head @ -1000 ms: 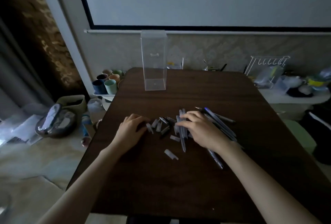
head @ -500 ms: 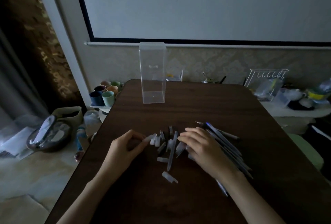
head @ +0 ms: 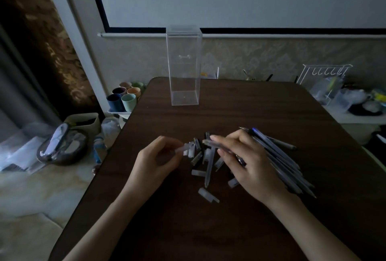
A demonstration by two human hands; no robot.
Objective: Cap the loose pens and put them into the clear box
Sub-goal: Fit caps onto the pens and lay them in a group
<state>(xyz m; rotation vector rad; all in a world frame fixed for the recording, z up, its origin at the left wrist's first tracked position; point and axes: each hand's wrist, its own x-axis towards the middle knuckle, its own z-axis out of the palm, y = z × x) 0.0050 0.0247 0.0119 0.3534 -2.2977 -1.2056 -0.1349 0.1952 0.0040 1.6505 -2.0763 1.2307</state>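
- The left hand (head: 160, 158) pinches a translucent cap (head: 184, 148) between thumb and curled fingertips. The cap sticks out to the right, clear of the table.
- The right hand (head: 250, 164) has its fingers curled round a pen (head: 217, 146). The free end of the pen juts out to the left past the fingertips.
- The relation that matters: the pen's long axis runs roughly left to right, rising slightly towards its free end. The cap lies nearly on that same line, just to the left of the free end. The two are near each other but apart.
- The light is too dim to tell whether that end is the writing tip, or which way the cap's mouth faces.
- My judgement is that the next move is a short push of the two hands together along that axis, and that a small tilt of the cap may be needed to line it up.
- Below and between the hands, loose caps (head: 197, 157) lie scattered with one uncapped pen (head: 208, 169) on the dark table (head: 229, 229).
- A pile of pens (head: 279, 156) fans out just beyond the right hand.
- The clear box (head: 183, 72) stands upright at the far edge, well apart from both hands, slightly nearer the left. No pens show inside it.
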